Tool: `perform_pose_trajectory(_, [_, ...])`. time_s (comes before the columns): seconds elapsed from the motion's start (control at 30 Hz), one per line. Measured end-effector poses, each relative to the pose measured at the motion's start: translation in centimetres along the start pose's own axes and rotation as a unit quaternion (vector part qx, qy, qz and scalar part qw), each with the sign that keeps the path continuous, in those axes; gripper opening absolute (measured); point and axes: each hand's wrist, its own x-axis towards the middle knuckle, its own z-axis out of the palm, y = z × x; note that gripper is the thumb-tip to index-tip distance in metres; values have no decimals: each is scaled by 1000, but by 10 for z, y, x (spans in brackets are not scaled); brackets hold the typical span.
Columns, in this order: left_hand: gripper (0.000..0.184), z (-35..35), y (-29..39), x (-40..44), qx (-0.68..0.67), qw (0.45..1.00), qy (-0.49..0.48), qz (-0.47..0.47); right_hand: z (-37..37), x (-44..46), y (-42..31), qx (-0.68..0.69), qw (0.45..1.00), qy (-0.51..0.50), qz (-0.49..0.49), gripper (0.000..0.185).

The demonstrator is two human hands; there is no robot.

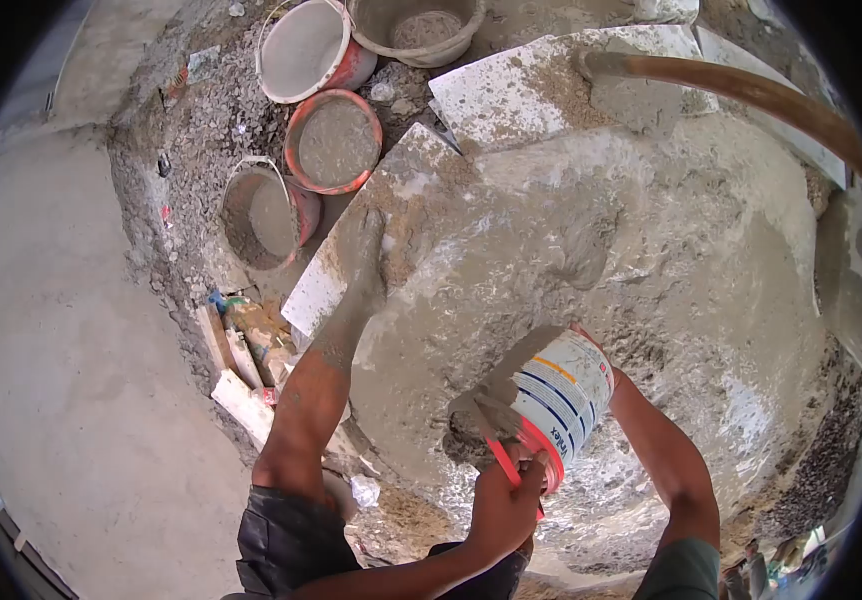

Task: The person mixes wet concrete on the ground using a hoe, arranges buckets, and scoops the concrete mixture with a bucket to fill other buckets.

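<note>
A white bucket [576,385] with a red rim and blue stripes lies tilted on its side over the wet grey mortar [511,270]. My left hand [506,505] is closed at the bucket's red rim, by its red handle [501,460]. Grey mix [481,415] shows at the bucket's mouth. At the bucket's far end is my right hand [592,345], mostly hidden behind it, with only a little of the fingers showing at the base.
Upper left stand a white bucket [301,50], a red-rimmed bucket [376,130] of mix, another bucket [309,215] and a grey tub [451,50]. White boards [501,95] edge the mortar. A wooden handle [751,85] crosses the upper right. My muddy leg [331,350] stands at left.
</note>
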Motion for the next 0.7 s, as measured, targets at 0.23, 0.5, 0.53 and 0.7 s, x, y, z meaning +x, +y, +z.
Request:
perform_pose_trajectory(0.23, [14, -57, 154, 33, 270, 930, -28, 249, 126, 13, -3, 124, 941, -43, -313, 82])
perform_pose_trajectory(0.5, [20, -90, 312, 149, 476, 737, 37, 478, 297, 122, -112, 105, 805, -198, -549, 86])
perform_pose_trajectory(0.53, [21, -94, 329, 174, 470, 721, 67, 505, 313, 134, -129, 101, 785, -222, -569, 87])
perform_pose_trajectory(0.7, [35, -126, 418, 339, 375, 718, 136, 571, 339, 174, -218, 57, 731, -259, -629, 90])
